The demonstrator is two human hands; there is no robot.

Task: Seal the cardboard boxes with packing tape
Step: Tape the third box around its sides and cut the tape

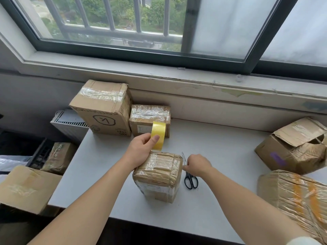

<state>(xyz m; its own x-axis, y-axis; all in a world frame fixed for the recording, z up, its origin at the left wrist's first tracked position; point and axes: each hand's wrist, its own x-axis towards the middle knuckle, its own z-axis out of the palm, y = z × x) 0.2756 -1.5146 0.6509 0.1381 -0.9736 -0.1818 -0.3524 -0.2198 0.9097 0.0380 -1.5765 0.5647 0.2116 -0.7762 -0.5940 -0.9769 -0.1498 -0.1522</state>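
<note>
A small taped cardboard box point(158, 174) stands in the middle of the grey table point(221, 152). My left hand point(141, 147) grips a yellow roll of packing tape point(158, 135) just above the box's far edge, thumb on the roll's outer face. A strip of clear tape lies across the box top. My right hand point(198, 165) sits at the box's right side with fingers curled, fingertips at the box's upper right edge; what they pinch is hidden. Black-handled scissors point(189, 175) lie on the table right beside that hand.
Two taped boxes point(104, 105) point(149, 119) stand against the wall at the back left. A crumpled open box point(293, 147) and a tape-wrapped box point(297, 195) sit at the right edge. More boxes point(26, 188) lie below the table's left side.
</note>
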